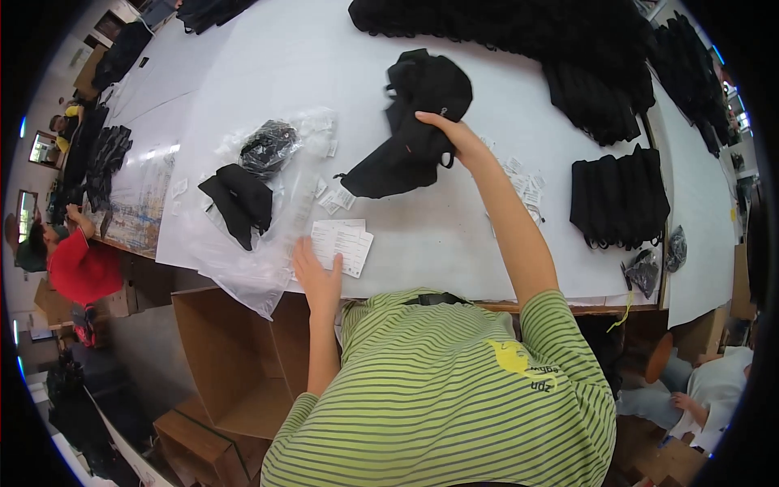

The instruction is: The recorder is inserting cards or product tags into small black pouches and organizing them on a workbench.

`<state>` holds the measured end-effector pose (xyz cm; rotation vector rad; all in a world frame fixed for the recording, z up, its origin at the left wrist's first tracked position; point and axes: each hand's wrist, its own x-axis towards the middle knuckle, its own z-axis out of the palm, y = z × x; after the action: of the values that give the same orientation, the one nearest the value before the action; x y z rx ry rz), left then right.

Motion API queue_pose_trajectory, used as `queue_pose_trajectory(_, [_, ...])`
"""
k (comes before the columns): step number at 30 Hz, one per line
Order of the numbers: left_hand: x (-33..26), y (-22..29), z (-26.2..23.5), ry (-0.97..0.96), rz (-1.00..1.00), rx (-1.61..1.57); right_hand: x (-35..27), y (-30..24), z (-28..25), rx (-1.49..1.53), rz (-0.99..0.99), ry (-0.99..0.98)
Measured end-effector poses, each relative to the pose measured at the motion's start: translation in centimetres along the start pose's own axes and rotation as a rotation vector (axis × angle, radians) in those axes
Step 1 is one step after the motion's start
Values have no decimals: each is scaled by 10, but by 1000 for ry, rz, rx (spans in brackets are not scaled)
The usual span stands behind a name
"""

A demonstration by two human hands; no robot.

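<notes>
My right hand [456, 136] reaches far over the white table, its fingers closed on a black fabric piece [406, 154] with a small loop at its edge; its exact kind I cannot make out. The fabric hangs folded, with a pointed end toward the left. My left hand [319, 272] rests with fingers apart at the edge of a small stack of white printed cards [345, 243]. Left of the cards, a smaller folded black fabric piece [239, 203] lies on clear plastic bags [276, 243], near a bagged black item [268, 148].
Small white labels [523, 183] lie scattered under my right forearm. Several black pieces form a row [621, 199] at the right, beside small black bagged items [643, 272]. A long black heap [503, 28] covers the far side. An open cardboard box [235, 357] stands below the table's front edge.
</notes>
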<state>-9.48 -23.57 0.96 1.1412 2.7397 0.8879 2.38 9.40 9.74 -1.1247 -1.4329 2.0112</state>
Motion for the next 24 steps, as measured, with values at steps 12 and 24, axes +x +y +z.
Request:
queue_pose_trajectory(12, [21,2,-14,14,-49,-19,15,41,-38,-828,-224,301])
queue_pose_trajectory(24, [40,11,-35,-201,-249,-501,-119,64,-88,-1006,-86,242])
